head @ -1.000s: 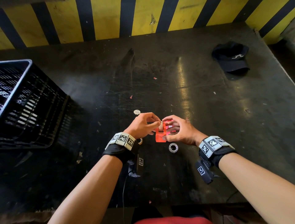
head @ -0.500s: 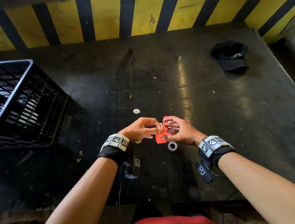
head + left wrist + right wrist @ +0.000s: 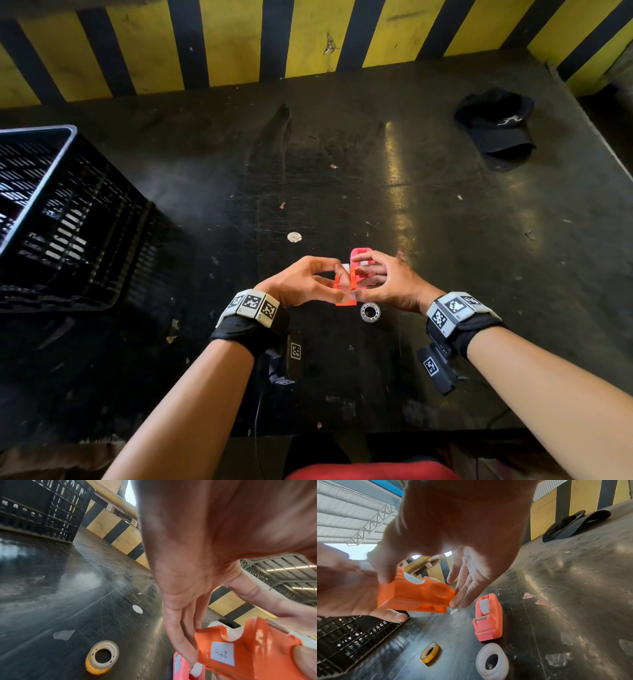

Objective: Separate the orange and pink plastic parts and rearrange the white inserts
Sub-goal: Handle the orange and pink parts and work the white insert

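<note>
Both hands meet over the near middle of the black bench. The left hand grasps the orange dispenser, its fingers and thumb curled round the piece and lifting it clear of the bench. The right hand is half open: its thumb presses the dispenser's upper corner, and its loosely extended fingertips touch the far end. A white insert sits in the orange shell's notch. The pink dispenser stands on the bench just beyond, apart from the orange one, with one white insert seated in its cradle. Two tape rolls lie flat nearby: a yellow roll and a clear roll. A black crate stands at the left; I cannot tell what it holds. One black cap lies at the far right.
</note>
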